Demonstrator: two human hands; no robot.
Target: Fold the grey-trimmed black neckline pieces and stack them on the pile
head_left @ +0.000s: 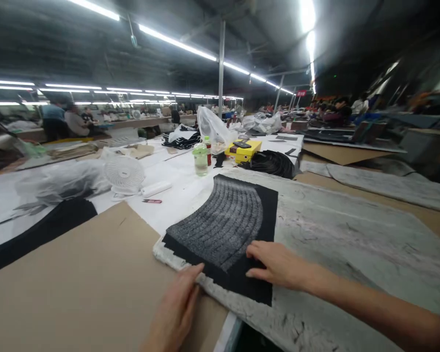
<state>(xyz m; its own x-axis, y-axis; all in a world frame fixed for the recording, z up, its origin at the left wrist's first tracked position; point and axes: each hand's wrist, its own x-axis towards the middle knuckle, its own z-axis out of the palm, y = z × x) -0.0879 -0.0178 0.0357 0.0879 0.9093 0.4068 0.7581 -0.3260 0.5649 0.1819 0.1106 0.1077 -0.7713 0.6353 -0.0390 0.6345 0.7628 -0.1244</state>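
A stack of curved grey strips (223, 220) lies fanned out on black fabric (267, 205) on a grey worn board (352, 234). My right hand (278, 264) rests flat on the near end of the strips and the black fabric, fingers stretched out. My left hand (178, 308) lies at the board's near edge, fingers extended and together, fingertips touching the black fabric's near corner. Neither hand holds anything.
Brown cardboard (77, 278) covers the near left. A small white fan (123, 176), a green bottle (200, 159), a yellow box (243, 150), a black coiled pile (273, 164) and plastic bags (214, 124) sit farther back. People work at far tables (69, 122).
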